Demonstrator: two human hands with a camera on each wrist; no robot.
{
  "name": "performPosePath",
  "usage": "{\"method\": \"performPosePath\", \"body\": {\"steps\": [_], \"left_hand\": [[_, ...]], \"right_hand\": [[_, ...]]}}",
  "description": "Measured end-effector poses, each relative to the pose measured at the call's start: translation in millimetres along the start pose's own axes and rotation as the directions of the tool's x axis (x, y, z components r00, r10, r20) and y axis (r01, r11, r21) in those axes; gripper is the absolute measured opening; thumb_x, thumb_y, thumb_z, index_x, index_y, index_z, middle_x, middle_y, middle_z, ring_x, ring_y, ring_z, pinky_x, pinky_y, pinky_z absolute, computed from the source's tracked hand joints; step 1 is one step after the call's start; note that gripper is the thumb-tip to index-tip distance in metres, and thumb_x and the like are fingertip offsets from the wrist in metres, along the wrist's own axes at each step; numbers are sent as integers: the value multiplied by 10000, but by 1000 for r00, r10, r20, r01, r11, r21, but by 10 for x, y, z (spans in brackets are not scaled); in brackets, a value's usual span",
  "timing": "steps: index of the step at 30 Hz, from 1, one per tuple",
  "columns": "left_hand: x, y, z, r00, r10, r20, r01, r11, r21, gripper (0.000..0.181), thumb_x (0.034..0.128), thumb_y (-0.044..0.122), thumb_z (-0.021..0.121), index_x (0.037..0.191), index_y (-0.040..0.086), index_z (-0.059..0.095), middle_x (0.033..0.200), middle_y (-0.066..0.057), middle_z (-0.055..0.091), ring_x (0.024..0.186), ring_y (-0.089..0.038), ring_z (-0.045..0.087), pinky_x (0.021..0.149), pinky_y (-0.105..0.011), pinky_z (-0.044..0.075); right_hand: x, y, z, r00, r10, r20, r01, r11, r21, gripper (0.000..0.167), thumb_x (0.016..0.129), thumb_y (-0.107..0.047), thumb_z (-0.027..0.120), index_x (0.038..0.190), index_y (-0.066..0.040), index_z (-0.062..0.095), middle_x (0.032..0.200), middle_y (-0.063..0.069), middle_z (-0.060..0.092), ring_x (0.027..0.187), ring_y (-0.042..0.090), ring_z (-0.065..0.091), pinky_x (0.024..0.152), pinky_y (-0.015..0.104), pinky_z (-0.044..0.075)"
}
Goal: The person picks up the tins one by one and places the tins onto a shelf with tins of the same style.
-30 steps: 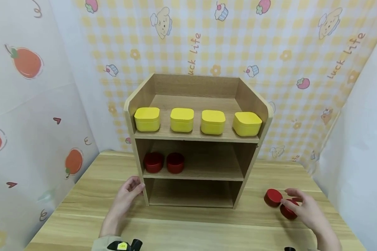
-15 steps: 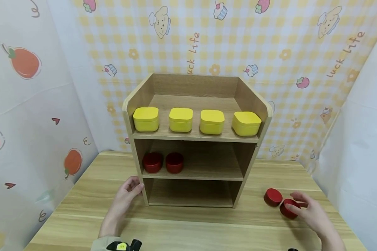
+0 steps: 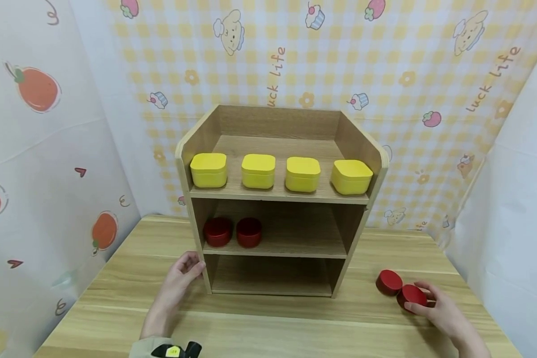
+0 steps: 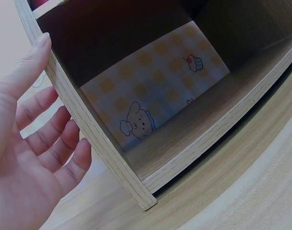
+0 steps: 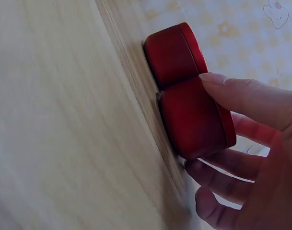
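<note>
At the right of the table my right hand [image 3: 445,311] holds a round red tin [image 3: 412,297], thumb on one side and fingers round the other. In the right wrist view this tin [image 5: 193,120] stands against a second red tin [image 5: 174,55]. My left hand [image 3: 183,278] rests at the lower left side of a wooden shelf unit [image 3: 277,197]. In the left wrist view its thumb touches the front edge and its relaxed fingers lie along the outer side. Two more red tins [image 3: 218,231] stand at the left of the middle shelf.
Several yellow square tins [image 3: 258,171] stand in a row along the front of the top shelf. The unit stands on a wood-grain table [image 3: 259,328]. A yellow checked cloth [image 3: 295,54] hangs behind, with white cloths [image 3: 510,223] at the sides.
My right hand has lowered over the nearer red tin, and its thumb and fingers have closed on it. My left hand stays at the shelf's side.
</note>
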State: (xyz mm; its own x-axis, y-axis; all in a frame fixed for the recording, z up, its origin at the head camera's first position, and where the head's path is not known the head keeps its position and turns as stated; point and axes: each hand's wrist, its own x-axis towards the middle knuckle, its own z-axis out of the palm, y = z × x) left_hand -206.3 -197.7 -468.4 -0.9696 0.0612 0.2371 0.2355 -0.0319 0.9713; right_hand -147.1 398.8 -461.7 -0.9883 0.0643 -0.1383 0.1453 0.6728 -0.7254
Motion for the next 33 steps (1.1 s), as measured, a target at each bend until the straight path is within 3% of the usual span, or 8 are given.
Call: {"method": "performPosePath", "body": {"steps": [7, 14, 19, 21, 28, 33], "left_hand": [[-14, -20, -14, 1000, 9, 5, -9, 1000, 5, 113, 966, 8, 571, 1061, -31, 524, 926, -38, 547, 843, -110, 543, 735, -269, 517], [-7, -15, -10, 1000, 14, 5, -15, 1000, 16, 211, 964, 6, 572, 1098, -127, 479, 921, -41, 549, 835, -114, 543, 727, -269, 515], [-7, 5, -9, 1000, 13, 13, -13, 1000, 21, 237, 969, 9, 565, 1115, -146, 463, 930, -44, 546, 844, -115, 541, 735, -272, 516], [-7, 11, -7, 1000, 11, 12, -11, 1000, 23, 217, 970, 12, 565, 1109, -127, 473, 933, -45, 545, 847, -115, 542, 738, -272, 517], [-2, 8, -5, 1000, 14, 12, -14, 1000, 18, 244, 970, 10, 564, 1125, -149, 461, 933, -35, 547, 846, -108, 544, 742, -277, 519], [5, -2, -4, 1000, 19, 8, -19, 1000, 2, 185, 966, 5, 569, 1092, -104, 487, 924, -27, 550, 838, -108, 543, 732, -279, 517]], "right_hand": [[-5, 37, 15, 1000, 12, 17, -13, 1000, 26, 729, 874, -263, 746, 1394, 78, 365, 1319, 362, 448, 1107, 404, 523, 761, 332, 472], [-20, -6, -20, 999, 30, 16, -31, 999, 11, 738, 899, -290, 718, 1392, 106, 336, 1325, 387, 432, 1130, 439, 517, 766, 331, 478], [-67, -100, -69, 1000, -13, -12, 12, 1000, -14, 710, 907, -267, 711, 1383, 113, 345, 1326, 398, 426, 1119, 462, 534, 758, 314, 488], [-93, -138, -84, 999, -44, -28, 44, 999, -2, 689, 903, -236, 716, 1379, 108, 355, 1307, 391, 443, 1073, 424, 567, 734, 298, 494], [-164, -298, -148, 990, -113, -90, 112, 994, -14, 672, 882, -198, 738, 1384, 68, 380, 1244, 326, 516, 877, 107, 601, 677, 272, 507], [-216, -448, -209, 983, -141, -114, 133, 988, -73, 703, 887, -257, 738, 1405, 48, 372, 1287, 329, 493, 896, 66, 574, 671, 271, 498]]}}
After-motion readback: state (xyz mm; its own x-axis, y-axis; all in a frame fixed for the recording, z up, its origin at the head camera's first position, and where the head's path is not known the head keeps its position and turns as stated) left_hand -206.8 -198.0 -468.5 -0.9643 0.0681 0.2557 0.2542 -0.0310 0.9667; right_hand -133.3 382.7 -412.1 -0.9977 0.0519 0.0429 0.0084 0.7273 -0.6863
